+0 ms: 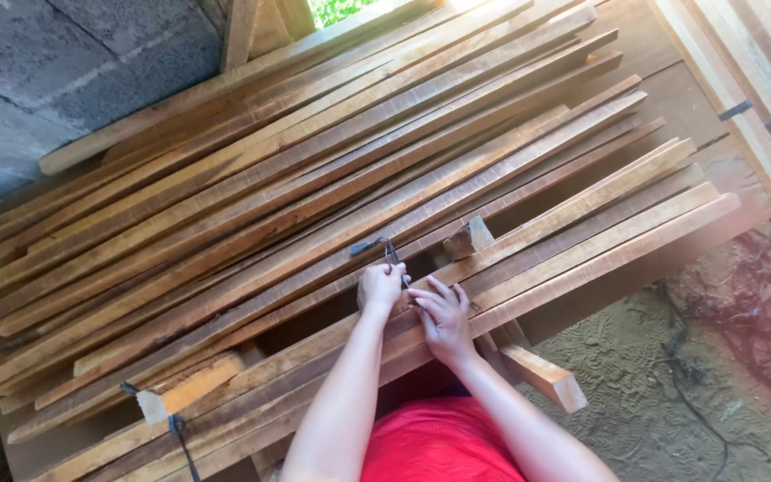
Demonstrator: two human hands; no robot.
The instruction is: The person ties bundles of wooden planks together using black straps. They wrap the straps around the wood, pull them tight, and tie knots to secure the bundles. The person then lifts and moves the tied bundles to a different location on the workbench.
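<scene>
My left hand (380, 287) is closed around a thin dark metal tool (387, 252) whose head sticks out above my fist. It rests on a long brown wooden slat (582, 234) in a pile of such slats. Beside it, my right hand (443, 314) lies flat on the same slat with the fingers spread, touching the wood just right of the tool. A small wooden block (468, 237) sits on the slats just beyond both hands.
Many long slats (252, 192) lie stacked diagonally across a bench. A grey block wall (55, 62) is at the upper left. Paler boards with dark straps (760, 107) lie at the right. A sandy floor with dark cords (680, 375) shows at the lower right.
</scene>
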